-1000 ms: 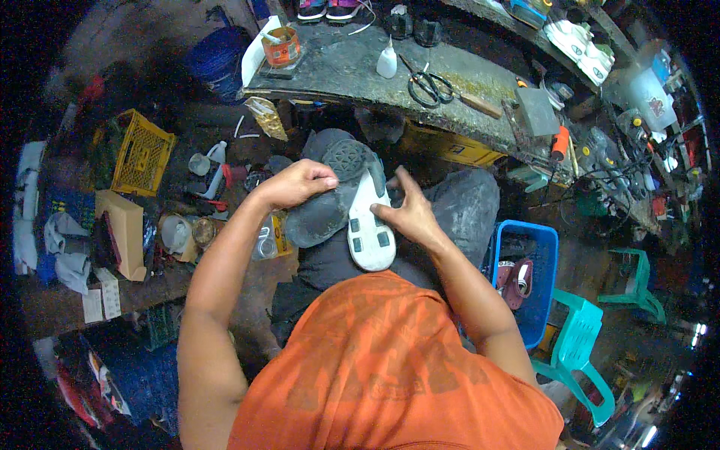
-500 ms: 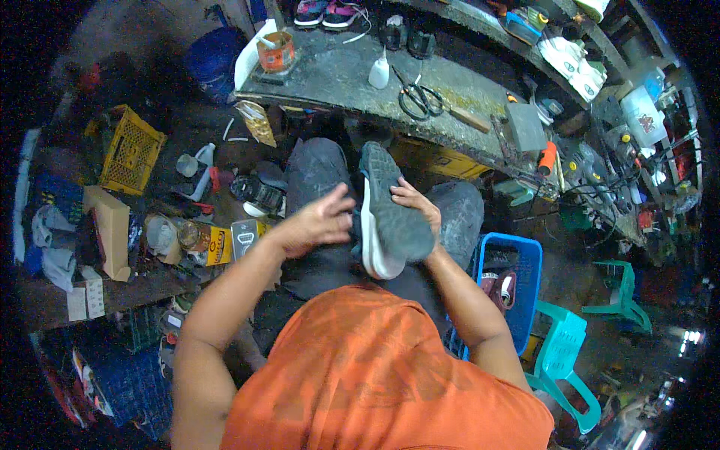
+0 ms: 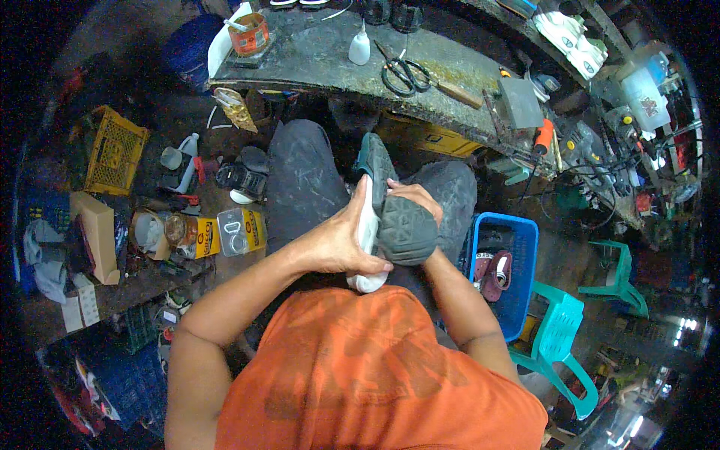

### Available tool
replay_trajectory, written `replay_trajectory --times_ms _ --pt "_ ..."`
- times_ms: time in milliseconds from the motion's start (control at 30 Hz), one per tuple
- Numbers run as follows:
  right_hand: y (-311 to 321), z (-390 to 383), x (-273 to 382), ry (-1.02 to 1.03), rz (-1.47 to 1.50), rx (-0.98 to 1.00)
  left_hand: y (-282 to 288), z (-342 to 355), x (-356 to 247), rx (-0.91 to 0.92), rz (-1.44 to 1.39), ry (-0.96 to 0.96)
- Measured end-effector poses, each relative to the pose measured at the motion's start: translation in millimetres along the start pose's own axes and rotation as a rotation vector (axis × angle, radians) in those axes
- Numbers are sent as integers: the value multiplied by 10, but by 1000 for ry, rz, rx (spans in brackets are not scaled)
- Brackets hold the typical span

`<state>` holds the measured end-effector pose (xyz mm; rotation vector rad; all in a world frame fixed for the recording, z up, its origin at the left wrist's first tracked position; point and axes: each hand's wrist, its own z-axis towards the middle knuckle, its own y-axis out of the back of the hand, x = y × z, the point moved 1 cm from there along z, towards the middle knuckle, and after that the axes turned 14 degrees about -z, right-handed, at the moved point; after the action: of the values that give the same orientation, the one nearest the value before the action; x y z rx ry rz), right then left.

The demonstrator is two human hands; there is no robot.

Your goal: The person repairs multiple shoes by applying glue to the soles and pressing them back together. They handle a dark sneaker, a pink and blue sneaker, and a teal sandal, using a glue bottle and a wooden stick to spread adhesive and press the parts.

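A shoe with a white midsole [image 3: 368, 221] and a teal upper is held above my lap, between my knees. My left hand [image 3: 336, 238] is wrapped around the midsole from the left, thumb pressed across its near end. The dark grey rubber outsole [image 3: 409, 234] stands away from the midsole at the near end, leaning to the right. Toward the far end, the outsole lies along the shoe. My right hand [image 3: 418, 196] grips the loose part of the outsole from behind, its fingers partly hidden by the rubber.
Ahead is a workbench [image 3: 315, 64] with black-handled scissors [image 3: 405, 75], a white squeeze bottle [image 3: 360, 49] and an orange tin [image 3: 249, 36]. To my right stand a blue basket [image 3: 531, 277] with shoes inside and a green stool [image 3: 559, 322]. A yellow crate [image 3: 116, 150] stands left.
My left hand has moved from open beside the shoe to a grip on its midsole. The outsole's near part now bends farther from the midsole, with my right hand on it.
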<state>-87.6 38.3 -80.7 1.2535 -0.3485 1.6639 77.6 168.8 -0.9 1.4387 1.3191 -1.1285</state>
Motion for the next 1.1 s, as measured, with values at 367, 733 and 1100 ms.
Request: replay_trajectory --times_ms 367,733,1100 --pt "84 158 -117 -533 618 -529 -104 -36 90 59 63 -69" --pt "154 139 240 -454 -9 -415 256 630 -126 -239 -186 -39" --pt "395 709 96 -675 679 -632 253 800 -86 -198 -245 -175"
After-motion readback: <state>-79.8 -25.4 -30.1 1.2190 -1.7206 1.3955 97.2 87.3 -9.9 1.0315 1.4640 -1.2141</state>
